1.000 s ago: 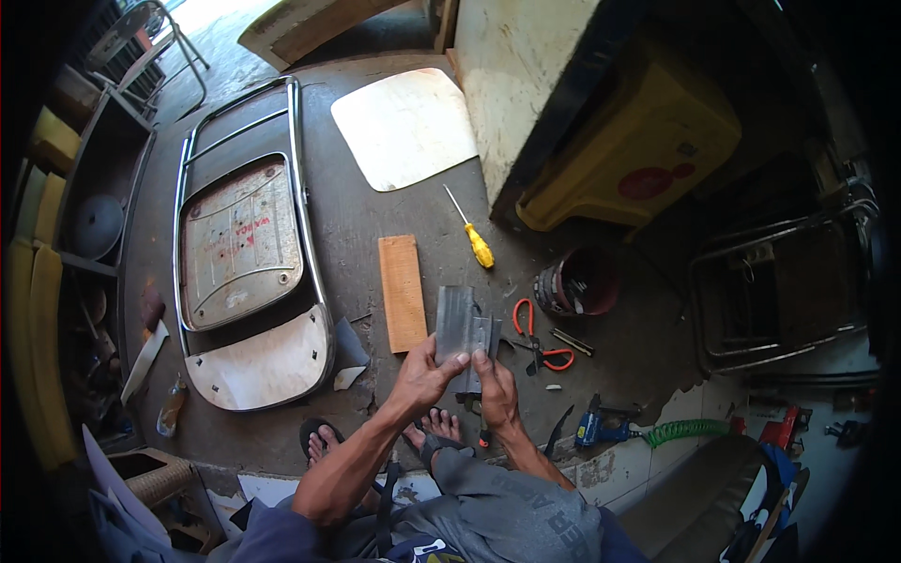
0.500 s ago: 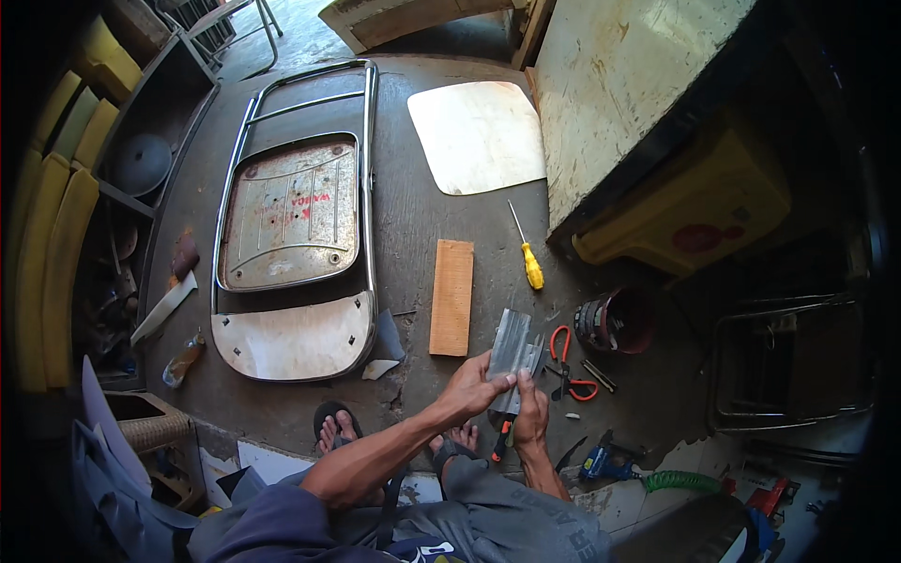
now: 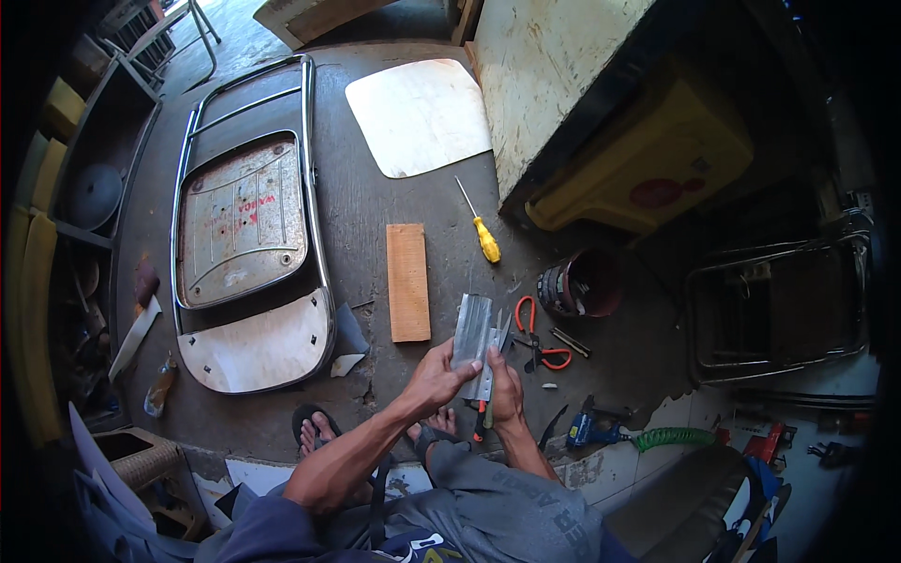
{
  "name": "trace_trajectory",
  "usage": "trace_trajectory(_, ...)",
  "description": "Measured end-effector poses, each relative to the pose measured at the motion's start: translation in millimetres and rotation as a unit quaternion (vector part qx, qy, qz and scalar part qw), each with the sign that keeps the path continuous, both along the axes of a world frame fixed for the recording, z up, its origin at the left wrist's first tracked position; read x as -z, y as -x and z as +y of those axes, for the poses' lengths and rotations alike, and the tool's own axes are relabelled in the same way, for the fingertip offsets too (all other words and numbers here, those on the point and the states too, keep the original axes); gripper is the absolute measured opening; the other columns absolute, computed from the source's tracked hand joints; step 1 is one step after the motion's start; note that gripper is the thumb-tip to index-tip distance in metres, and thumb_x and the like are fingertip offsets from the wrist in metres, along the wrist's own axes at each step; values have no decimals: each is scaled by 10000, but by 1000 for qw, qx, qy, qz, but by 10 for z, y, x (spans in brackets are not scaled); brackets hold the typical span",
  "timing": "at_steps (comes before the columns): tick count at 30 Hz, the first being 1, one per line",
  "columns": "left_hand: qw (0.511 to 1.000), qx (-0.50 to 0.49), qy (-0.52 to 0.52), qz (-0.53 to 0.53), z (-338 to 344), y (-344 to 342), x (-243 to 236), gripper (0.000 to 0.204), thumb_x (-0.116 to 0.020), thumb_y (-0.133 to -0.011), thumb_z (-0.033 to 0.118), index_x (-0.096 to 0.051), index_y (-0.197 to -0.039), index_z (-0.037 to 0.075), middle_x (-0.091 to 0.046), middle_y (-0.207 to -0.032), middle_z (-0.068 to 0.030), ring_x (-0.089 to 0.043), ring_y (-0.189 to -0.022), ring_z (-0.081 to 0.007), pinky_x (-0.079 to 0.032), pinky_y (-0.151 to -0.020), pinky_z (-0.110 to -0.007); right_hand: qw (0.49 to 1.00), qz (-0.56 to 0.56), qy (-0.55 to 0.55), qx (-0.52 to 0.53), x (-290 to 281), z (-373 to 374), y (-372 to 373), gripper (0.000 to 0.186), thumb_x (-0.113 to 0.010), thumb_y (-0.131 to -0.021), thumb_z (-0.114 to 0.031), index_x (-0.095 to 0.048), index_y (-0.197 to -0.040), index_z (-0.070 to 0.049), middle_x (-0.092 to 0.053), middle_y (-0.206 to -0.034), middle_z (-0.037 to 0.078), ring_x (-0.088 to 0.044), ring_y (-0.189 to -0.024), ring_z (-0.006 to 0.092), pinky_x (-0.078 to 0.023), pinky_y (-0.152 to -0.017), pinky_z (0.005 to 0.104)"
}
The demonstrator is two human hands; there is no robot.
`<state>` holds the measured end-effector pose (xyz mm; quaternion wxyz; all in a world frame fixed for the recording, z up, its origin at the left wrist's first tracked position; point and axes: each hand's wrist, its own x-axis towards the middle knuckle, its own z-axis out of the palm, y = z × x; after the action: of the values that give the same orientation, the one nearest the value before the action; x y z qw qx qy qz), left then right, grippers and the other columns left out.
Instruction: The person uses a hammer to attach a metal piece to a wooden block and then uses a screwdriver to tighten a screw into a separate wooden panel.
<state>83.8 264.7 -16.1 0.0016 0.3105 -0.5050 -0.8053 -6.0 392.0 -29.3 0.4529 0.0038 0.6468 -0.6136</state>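
Observation:
My left hand (image 3: 436,373) is closed on silver metal strips (image 3: 472,328), thumb across their face. My right hand (image 3: 505,389) is closed on the same bundle at its right side, thumb upright along it. An orange-and-black handle (image 3: 481,422) shows below the bundle; I cannot tell whether it is held. Just right of the bundle, orange-handled pliers (image 3: 554,357) lie on the dark floor beside small metal rods (image 3: 571,342). Above my hands lie a wooden block (image 3: 407,281) and a yellow screwdriver (image 3: 486,240).
A folding chair frame (image 3: 319,244) lies left, a white panel (image 3: 418,117) above. A bucket (image 3: 577,281) stands by a leaning board (image 3: 544,94). A blue air tool (image 3: 587,422) with green hose (image 3: 676,436) is lower right. Yellow cushions (image 3: 38,310) fill the left edge.
The view swung so that the scene shifted right, then back left and slightly up. Both hands still hold the strips, which now sit slightly more tilted, with separate pieces showing at their right.

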Motion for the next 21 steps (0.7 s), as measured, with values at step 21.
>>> trace_trajectory(21, 998, 57, -17, 1, -612, 78, 137, 486, -689, -960, 305, -569, -1312, -8, -632, -1124, -135, -612, -1076, -259, -503, -929, -395, 945, -258, 192, -59, 329, 54, -5, 510, -489, -1038, -456, -584, -1215, 13, -660, -1045, 152, -655, -1002, 274, -520, -935, 476)
